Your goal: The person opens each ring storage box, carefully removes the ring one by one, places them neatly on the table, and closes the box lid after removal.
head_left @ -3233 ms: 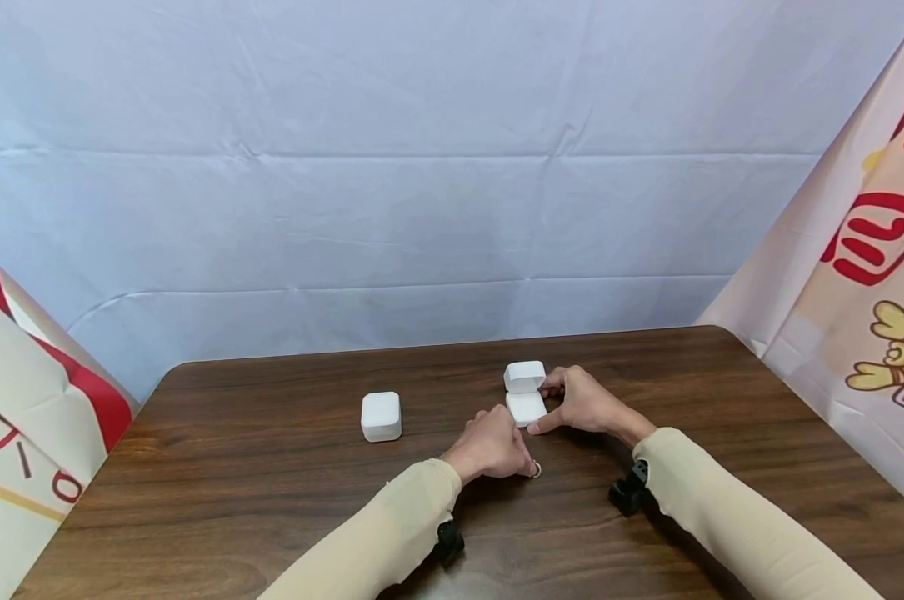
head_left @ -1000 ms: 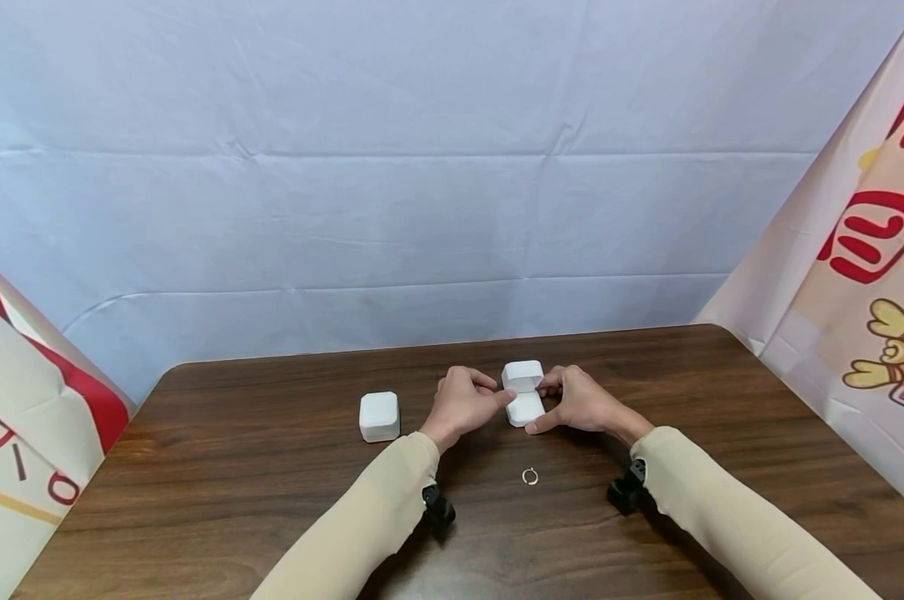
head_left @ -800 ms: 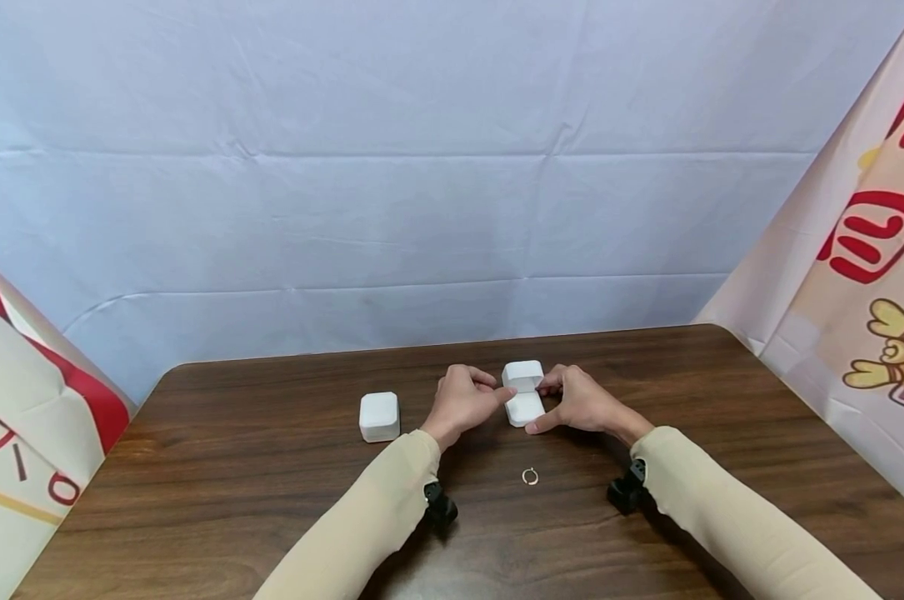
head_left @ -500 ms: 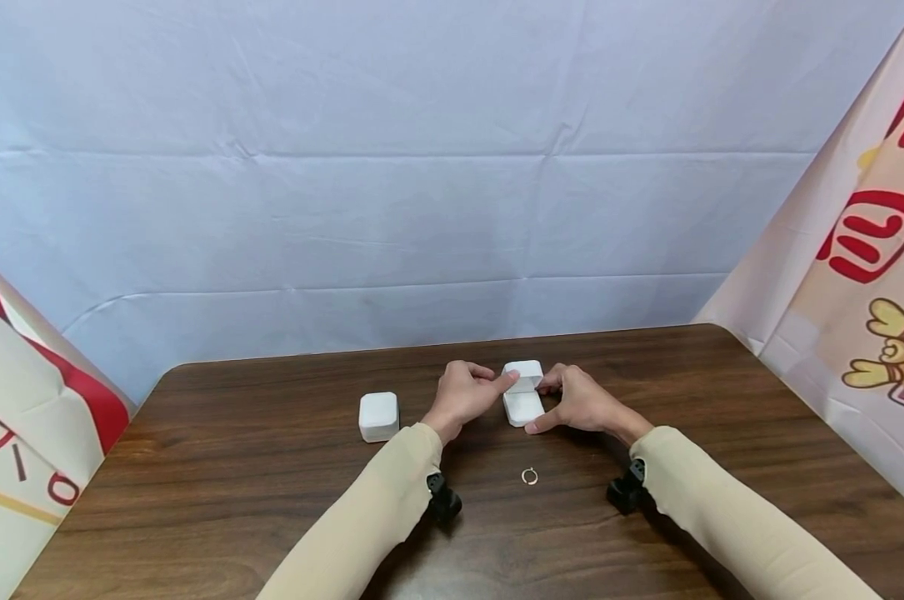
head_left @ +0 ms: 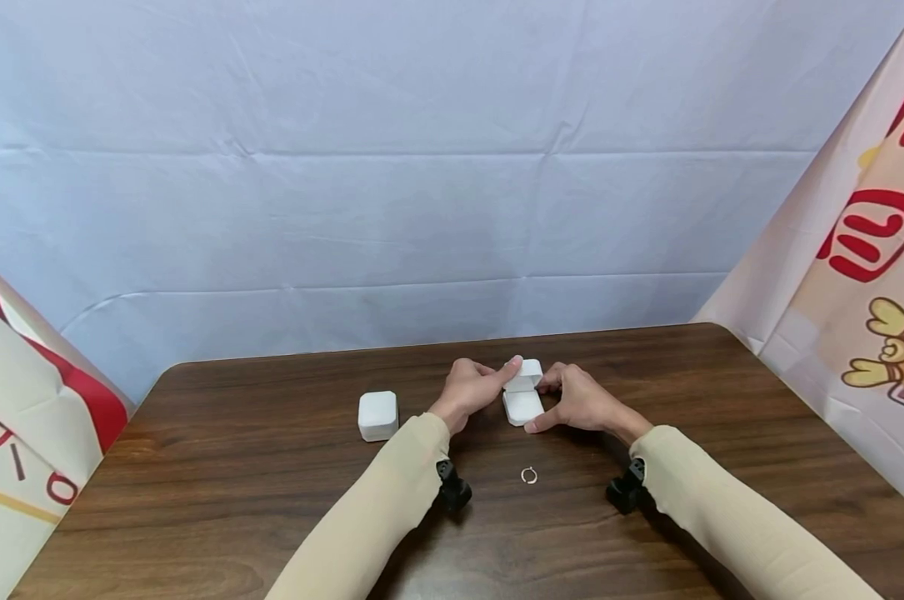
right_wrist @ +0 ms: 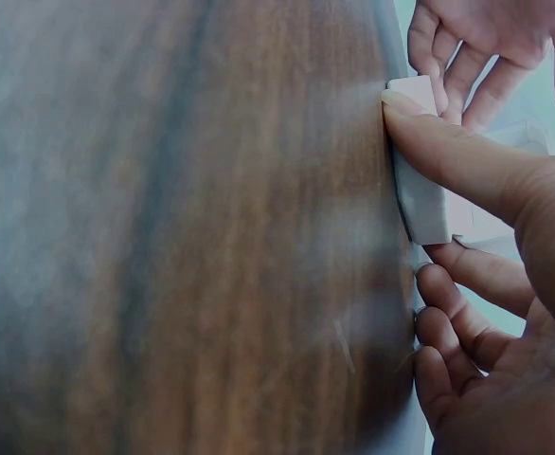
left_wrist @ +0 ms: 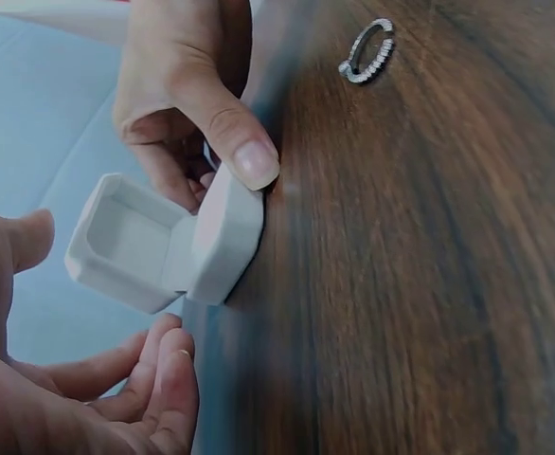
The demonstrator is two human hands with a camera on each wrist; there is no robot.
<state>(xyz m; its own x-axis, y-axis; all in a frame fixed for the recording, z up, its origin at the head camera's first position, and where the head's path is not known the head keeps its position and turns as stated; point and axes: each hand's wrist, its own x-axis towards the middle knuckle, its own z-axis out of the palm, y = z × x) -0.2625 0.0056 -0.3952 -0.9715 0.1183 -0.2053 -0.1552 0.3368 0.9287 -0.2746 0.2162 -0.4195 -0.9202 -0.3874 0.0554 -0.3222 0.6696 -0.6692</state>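
A white ring box sits on the table with its lid raised and its inside facing me. My right hand pinches the base, thumb at the front corner and fingers behind, as the right wrist view of the box also shows. Beside the lid, my left hand has its thumb stretched out and its fingers loosely bent. In the left wrist view that thumb is apart from the lid. A ring set with small clear stones lies on the wood, nearer me than the box.
A second white box, closed, stands to the left on the brown wooden table. Behind the table hangs a pale cloth, and printed cloths border both sides. Each wrist carries a black camera.
The ring, earlier at my left hand, lies alone on the table. My left hand has moved away to the box's left side, its thumb rising toward the lid. My right hand stays put.
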